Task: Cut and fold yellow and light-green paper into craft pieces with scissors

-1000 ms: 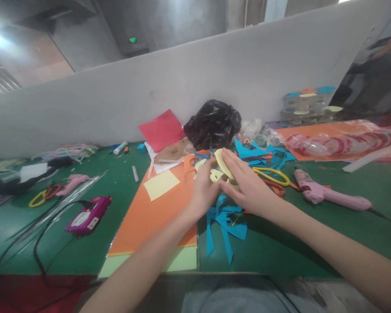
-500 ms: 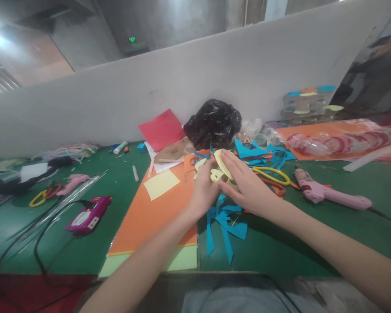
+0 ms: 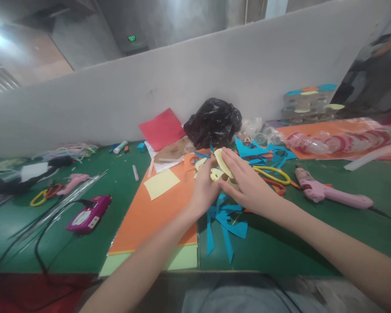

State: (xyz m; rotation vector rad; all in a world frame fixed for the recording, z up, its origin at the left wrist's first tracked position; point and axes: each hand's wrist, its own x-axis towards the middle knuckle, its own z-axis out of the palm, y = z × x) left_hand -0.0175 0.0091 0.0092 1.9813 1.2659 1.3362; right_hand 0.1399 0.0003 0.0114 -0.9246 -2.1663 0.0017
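Note:
My left hand [image 3: 204, 184] and my right hand [image 3: 244, 180] meet in the middle of the view, over the table. Between them is a pale yellow cut paper piece [image 3: 221, 163] with curved, petal-like edges. The right fingers lie along its outer side, while the left fingers curl round it and are partly hidden. Blue paper scraps [image 3: 226, 221] lie just below the hands, and more blue offcuts [image 3: 252, 148] are behind them. Yellow-handled scissors [image 3: 276, 172] rest right beside my right hand.
A pink glue gun [image 3: 332, 191] lies at right, a purple power box [image 3: 89, 215] at left with black cables. Orange sheets [image 3: 150, 226] carry a yellow paper rectangle [image 3: 161, 184]. A black plastic bag [image 3: 213, 124] and clear plastic bottles [image 3: 313, 143] stand near the grey partition.
Almost nothing differs. Both hands keep their hold on the yellow paper piece, with the right fingers shifted very slightly.

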